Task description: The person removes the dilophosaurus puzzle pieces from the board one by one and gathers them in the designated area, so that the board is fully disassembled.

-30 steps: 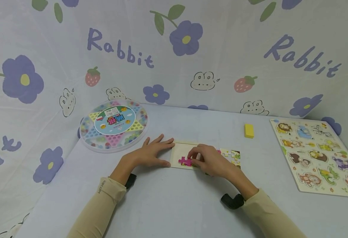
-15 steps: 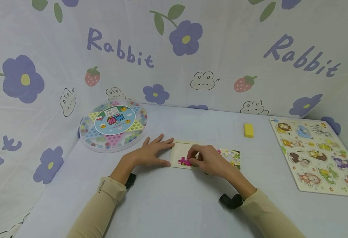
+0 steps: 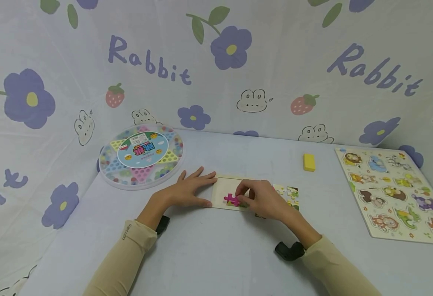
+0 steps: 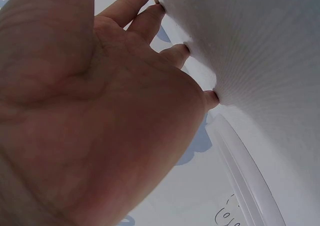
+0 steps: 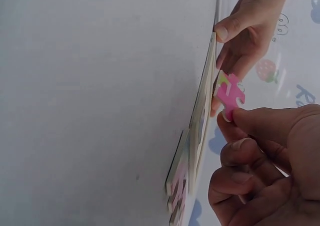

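A pink jigsaw puzzle piece with a green patch is pinched between the thumb and index finger of my right hand, just above the wooden puzzle tray. In the right wrist view the jigsaw piece stands tilted on edge, apart from the tray. My left hand lies spread at the tray's left end, its thumb and a fingertip touching that edge. Several other jigsaw pieces lie right of the tray, partly hidden by my right hand.
A round Chinese checkers box lies at the back left. Behind the pieces stands a yellow block. A wooden animal puzzle board lies at the right. A printed cloth hangs behind the table.
The pink jigsaw piece has risen slightly and shifted a little to the right in my right hand, with a shadow now showing at its left. My left hand stays put.
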The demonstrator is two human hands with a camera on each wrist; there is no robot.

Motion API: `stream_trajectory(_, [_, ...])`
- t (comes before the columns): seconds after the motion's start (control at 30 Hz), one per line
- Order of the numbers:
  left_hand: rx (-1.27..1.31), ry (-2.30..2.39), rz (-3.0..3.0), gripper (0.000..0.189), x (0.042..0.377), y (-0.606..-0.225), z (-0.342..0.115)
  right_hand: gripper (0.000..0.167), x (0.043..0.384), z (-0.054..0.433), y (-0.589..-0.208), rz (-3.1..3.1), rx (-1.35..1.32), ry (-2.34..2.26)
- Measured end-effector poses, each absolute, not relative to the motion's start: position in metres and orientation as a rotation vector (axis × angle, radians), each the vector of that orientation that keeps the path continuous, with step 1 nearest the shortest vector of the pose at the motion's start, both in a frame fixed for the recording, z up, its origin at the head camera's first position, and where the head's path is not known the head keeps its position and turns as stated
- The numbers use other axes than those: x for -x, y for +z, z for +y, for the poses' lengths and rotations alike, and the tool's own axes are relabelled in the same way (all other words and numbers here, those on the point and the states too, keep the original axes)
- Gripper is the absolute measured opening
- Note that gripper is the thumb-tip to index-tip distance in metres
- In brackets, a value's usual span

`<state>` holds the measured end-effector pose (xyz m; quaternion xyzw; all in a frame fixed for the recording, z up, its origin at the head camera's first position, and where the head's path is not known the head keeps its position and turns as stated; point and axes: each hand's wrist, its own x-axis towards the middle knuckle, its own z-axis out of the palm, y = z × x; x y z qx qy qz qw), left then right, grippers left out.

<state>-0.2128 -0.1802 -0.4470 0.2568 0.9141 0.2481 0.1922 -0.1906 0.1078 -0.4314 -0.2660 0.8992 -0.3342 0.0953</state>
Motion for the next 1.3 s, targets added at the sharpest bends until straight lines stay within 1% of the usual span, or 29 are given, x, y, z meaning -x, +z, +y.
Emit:
stream_trajectory(0.33, [-0.729, 0.687, 2.568, 0.086, 0.214, -0.45, -0.182, 0.005, 0.186, 0.131, -0.43, 2.651, 0.71, -1.039])
stream_trajectory(0.73, [-0.733, 0.676, 2.57, 0.086, 0.213, -0.447, -0.182, 0.006, 0.174, 0.175, -0.423, 2.666, 0.621, -1.01])
stream_trajectory(1.03, [-0.723, 0.665, 2.571, 0.086, 0.213, -0.447, -0.181, 0.007, 0.166, 0.207, -0.427, 2.7, 0.628, -0.944])
stream_trajectory(1.3, [-0.725, 0.666, 2.573, 0.086, 0.212, -0.446, -0.181, 0.007, 0.164, 0.218, -0.43, 2.662, 0.639, -0.945])
